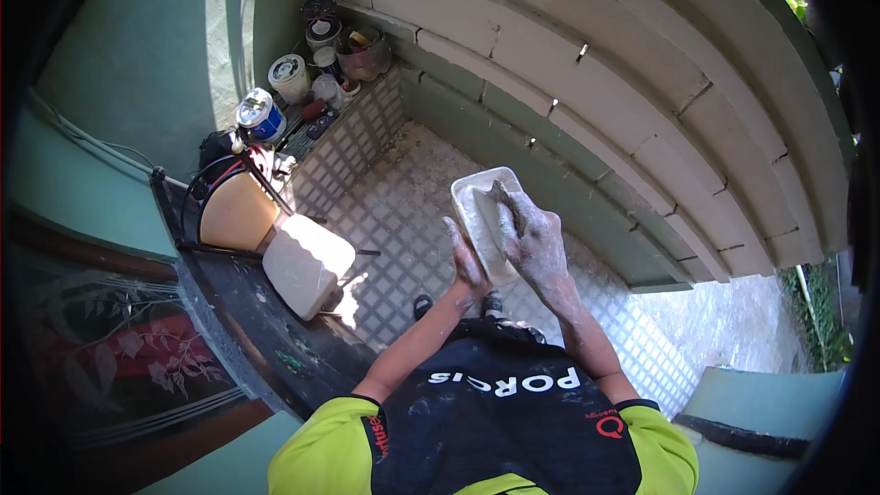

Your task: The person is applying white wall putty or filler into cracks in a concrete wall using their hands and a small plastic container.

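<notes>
In front of my body I hold a shallow white rectangular tray, streaked inside with pale paste. My left hand supports it from the left side and below, with the thumb raised along its wall. Over the tray, my dust-whitened right hand is closed round a flat scraper. The scraper's dark, smeared upper edge shows past the fingers. Its lower part lies against the paste, and the hand hides much of it.
To the left stands a chair with a pale seat. Paint buckets and tubs crowd a tiled ledge in the far corner. A slatted wall runs along the far right side. My feet stand on a patterned tile floor.
</notes>
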The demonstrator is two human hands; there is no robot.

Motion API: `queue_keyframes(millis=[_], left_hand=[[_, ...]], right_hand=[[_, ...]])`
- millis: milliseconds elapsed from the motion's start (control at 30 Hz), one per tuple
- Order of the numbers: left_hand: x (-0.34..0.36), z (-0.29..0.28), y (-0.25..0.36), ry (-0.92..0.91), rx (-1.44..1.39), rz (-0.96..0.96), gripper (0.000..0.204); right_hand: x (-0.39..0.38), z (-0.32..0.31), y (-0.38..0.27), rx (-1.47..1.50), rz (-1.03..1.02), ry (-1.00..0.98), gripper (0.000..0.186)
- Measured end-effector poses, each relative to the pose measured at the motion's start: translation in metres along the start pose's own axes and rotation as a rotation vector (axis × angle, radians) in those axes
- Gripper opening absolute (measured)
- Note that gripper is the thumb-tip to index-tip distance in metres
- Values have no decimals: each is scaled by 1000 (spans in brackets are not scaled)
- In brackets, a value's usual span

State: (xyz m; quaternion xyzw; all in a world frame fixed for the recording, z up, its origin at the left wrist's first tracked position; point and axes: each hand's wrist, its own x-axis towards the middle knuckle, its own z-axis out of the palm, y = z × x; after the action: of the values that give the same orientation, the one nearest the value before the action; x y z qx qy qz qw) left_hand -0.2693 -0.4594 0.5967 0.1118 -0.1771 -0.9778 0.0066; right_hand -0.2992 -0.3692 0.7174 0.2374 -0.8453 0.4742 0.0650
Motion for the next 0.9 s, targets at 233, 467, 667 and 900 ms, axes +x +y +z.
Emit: queue_keyframes(millis=[233,467,667,900], left_hand=[[-7,14,14,-36,14,19,91],[-4,12,12,-3,-63,-16,91],[-4,8,5,42,29,43,90],[-11,15,13,-4,-6,-13,91]], right_hand=[[2,-11,3,-17,-44,-88,21],[5,-10,12,-156,-4,-5,18],[-1,-3,-6,45,24,19,25],[2,-9,2,-70,15,-25,20]])
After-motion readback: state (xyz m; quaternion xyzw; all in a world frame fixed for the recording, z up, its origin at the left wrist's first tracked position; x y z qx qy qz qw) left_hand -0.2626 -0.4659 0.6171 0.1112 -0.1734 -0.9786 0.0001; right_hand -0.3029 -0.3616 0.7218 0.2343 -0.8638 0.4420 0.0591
